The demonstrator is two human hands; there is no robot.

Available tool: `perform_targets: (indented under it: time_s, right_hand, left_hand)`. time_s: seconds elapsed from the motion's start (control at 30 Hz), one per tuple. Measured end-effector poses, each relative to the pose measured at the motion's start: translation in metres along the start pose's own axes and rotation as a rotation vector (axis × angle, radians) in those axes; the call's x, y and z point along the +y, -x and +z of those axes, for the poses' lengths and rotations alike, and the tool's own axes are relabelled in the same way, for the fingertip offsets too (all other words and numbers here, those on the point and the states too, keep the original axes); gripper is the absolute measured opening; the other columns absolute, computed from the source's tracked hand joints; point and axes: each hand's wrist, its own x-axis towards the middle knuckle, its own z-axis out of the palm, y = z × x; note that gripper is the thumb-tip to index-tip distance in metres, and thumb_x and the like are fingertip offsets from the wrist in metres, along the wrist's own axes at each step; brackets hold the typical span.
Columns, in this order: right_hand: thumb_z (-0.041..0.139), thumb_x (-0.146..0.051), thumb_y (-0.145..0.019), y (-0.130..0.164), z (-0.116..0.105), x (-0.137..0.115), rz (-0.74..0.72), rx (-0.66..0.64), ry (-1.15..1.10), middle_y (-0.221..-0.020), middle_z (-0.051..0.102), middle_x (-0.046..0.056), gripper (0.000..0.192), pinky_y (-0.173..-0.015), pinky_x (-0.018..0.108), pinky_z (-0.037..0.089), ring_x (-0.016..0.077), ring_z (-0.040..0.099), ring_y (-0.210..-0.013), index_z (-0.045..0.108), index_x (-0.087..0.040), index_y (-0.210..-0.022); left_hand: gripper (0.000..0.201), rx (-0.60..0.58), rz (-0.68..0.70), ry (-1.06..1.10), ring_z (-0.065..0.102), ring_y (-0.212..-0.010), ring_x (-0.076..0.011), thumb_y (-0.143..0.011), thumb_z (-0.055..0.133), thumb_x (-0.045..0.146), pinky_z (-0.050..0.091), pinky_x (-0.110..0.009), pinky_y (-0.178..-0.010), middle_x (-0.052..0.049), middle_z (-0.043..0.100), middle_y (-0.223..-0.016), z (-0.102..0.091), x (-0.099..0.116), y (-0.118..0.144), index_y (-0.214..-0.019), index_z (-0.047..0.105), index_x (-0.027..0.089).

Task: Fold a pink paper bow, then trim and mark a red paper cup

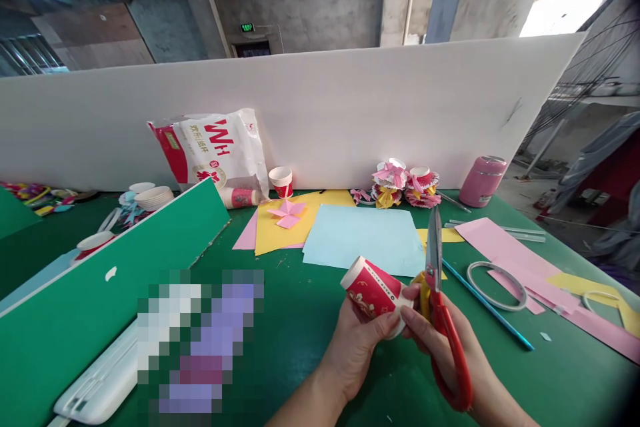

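Note:
A red and white paper cup (374,292) lies tilted on its side in my left hand (353,340), whose fingers and thumb are closed around it. My right hand (447,333) grips a pair of scissors (434,243) with red and yellow handles. Their blades point upward and look shut. The thumb and fingertips of that same hand also touch the cup's right end. Just beyond the cup lies a stack of light blue paper (363,237). To the right of the scissors, a blue pencil-like stick (487,303) rests on the green table.
A green divider (165,247) stands on the left. At the back are a cup bag (215,147), a paper cup (281,181), decorated cups (390,180) and a pink flask (483,180). Pink strips (530,260) and a tape ring (497,285) lie right; a white tool (97,370) lies front left.

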Motion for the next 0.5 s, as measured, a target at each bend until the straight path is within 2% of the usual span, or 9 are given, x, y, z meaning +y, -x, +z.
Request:
perform_targets:
  time_s: [0.13, 0.3, 0.4, 0.5]
  right_hand:
    - [0.070, -0.046, -0.067, -0.001, -0.002, -0.001, 0.032, -0.011, 0.018, -0.061, 0.058, -0.001, 0.037, -0.043, 0.024, 0.036, 0.0144, 0.051, -0.051, 0.058, -0.020, -0.089]
    - [0.068, -0.047, -0.068, 0.002, 0.001, -0.004, -0.050, 0.061, 0.070, -0.074, 0.059, 0.001, 0.034, -0.052, 0.026, 0.042, 0.0159, 0.052, -0.060, 0.057, -0.020, -0.087]
    - [0.068, -0.043, -0.069, 0.003, 0.000, -0.005, -0.095, 0.077, 0.205, -0.063, 0.052, -0.002, 0.030, -0.052, 0.026, 0.039, 0.0155, 0.047, -0.057, 0.055, -0.022, -0.086]
    - [0.071, -0.035, -0.066, 0.002, -0.005, -0.003, -0.115, 0.046, 0.440, -0.055, 0.047, -0.005, 0.025, -0.047, 0.025, 0.031, 0.0144, 0.041, -0.051, 0.053, -0.024, -0.078]
  left_hand:
    - [0.033, 0.048, 0.037, -0.022, 0.062, -0.087, -0.0199, -0.069, 0.072, 0.019, 0.046, -0.032, -0.081, -0.010, 0.069, -0.097, -0.004, -0.004, -0.002, -0.100, 0.064, 0.015]
    - [0.038, 0.261, 0.201, -0.033, 0.062, -0.094, -0.0206, -0.066, 0.074, 0.020, 0.045, -0.033, -0.087, -0.007, 0.070, -0.098, -0.014, -0.001, -0.008, -0.101, 0.063, 0.018]
    - [0.039, 0.359, 0.278, -0.055, 0.062, -0.092, -0.0191, -0.066, 0.075, 0.021, 0.047, -0.032, -0.085, -0.005, 0.069, -0.097, -0.017, 0.005, -0.011, -0.102, 0.061, 0.020]
    - [0.042, 0.453, 0.328, -0.078, 0.062, -0.092, -0.0191, -0.063, 0.076, 0.022, 0.048, -0.032, -0.082, -0.004, 0.069, -0.096, -0.019, 0.014, -0.012, -0.102, 0.060, 0.020]
